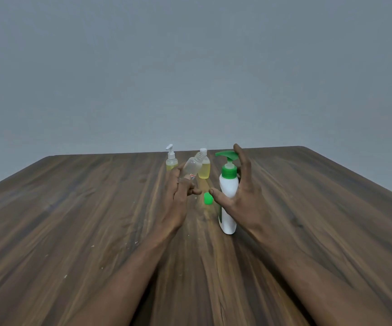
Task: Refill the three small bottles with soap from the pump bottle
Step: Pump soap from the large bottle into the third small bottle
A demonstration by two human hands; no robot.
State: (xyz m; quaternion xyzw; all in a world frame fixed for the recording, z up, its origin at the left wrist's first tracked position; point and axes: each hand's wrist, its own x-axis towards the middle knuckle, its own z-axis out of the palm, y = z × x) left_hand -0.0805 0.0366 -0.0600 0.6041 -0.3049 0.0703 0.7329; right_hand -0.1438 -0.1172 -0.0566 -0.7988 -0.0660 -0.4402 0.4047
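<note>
My left hand (pixel 178 196) holds a small clear bottle (pixel 192 167), uncapped and tilted with its threaded neck pointing up and right. Its green cap (pixel 208 199) lies on the table between my hands. The white pump bottle (pixel 228 191) with a green pump head stands upright on the table. My right hand (pixel 242 191) is open around it, fingers up by the pump head and thumb in front of the body; I cannot tell if it touches. Two small bottles with yellow liquid stand behind: one with a white pump (pixel 171 161), one with a white cap (pixel 205 167).
Everything sits on a dark wooden table (pixel 72 220) whose far edge runs just behind the small bottles. A plain grey wall fills the background. Small pale specks dot the tabletop near my left forearm.
</note>
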